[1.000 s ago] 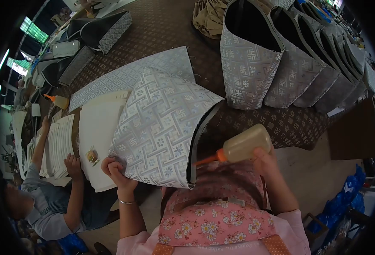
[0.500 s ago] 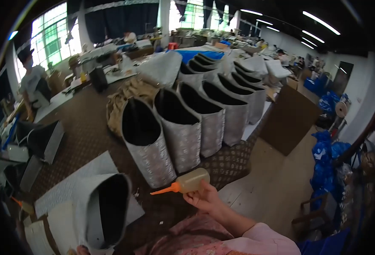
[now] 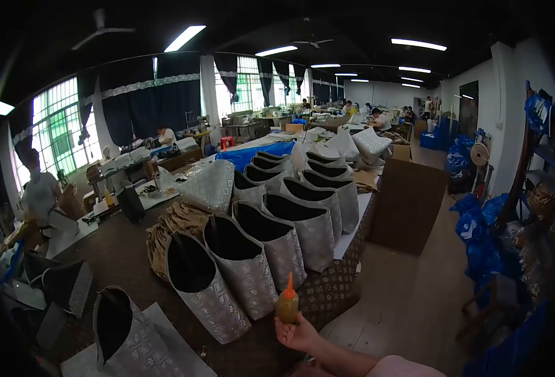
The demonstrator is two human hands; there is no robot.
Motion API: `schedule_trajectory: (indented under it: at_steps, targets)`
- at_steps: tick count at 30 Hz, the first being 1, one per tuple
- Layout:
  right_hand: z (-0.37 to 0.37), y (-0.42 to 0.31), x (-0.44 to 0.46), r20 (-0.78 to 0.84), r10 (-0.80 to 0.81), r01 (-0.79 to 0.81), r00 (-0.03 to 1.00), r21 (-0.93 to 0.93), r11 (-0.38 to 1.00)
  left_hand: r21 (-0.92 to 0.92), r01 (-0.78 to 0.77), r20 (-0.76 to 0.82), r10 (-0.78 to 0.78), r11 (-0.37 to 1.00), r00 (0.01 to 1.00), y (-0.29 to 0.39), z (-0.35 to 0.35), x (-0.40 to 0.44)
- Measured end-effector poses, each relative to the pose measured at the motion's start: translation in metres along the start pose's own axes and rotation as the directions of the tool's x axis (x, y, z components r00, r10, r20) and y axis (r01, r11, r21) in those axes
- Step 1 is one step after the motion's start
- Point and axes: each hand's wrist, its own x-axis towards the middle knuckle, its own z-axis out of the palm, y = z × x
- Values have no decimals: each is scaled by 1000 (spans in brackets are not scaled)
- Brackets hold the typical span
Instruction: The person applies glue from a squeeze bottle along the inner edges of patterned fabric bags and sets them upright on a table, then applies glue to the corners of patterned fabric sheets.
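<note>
My right hand [image 3: 299,333] is closed around the lower part of a squeeze bottle [image 3: 287,309]. This bottle holds a yellowish liquid, and its orange nozzle points up. Just beyond it stand rows of silver patterned bag bodies [image 3: 246,270], their dark openings facing up. A separate silver bag body [image 3: 142,342] leans at the lower left, its dark mouth toward the upper left, on a pale patterned sheet [image 3: 174,355]. My left hand is out of the frame.
A brown patterned cloth [image 3: 111,251] covers the table. Crumpled brown paper [image 3: 174,220] lies behind the bags. A large brown board [image 3: 409,204] stands at the table's right edge. Blue bags [image 3: 478,239] line the right wall. A person [image 3: 38,195] stands at the left; others work farther back.
The bottle has swung from lying sideways, nozzle left, to upright. My view has tilted up. The separate bag body now leans differently, and my left hand has dropped out of sight.
</note>
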Motion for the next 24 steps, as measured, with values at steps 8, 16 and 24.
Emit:
schedule_trajectory:
  at_steps: [8, 16, 24]
  targets:
    - [-30, 27, 3, -180, -362, 83, 915, -792, 605, 181, 203, 223, -242, 962, 944, -31, 8, 3]
    - [-19, 31, 4, -198, -416, 87, 888, -815, 573, 368, -330, 461, 137, 869, 876, 24, 85, 27]
    - [-19, 32, 3, -191, -435, 81, 880, -842, 533, 395, -346, 398, 181, 851, 899, 28, 79, 18]
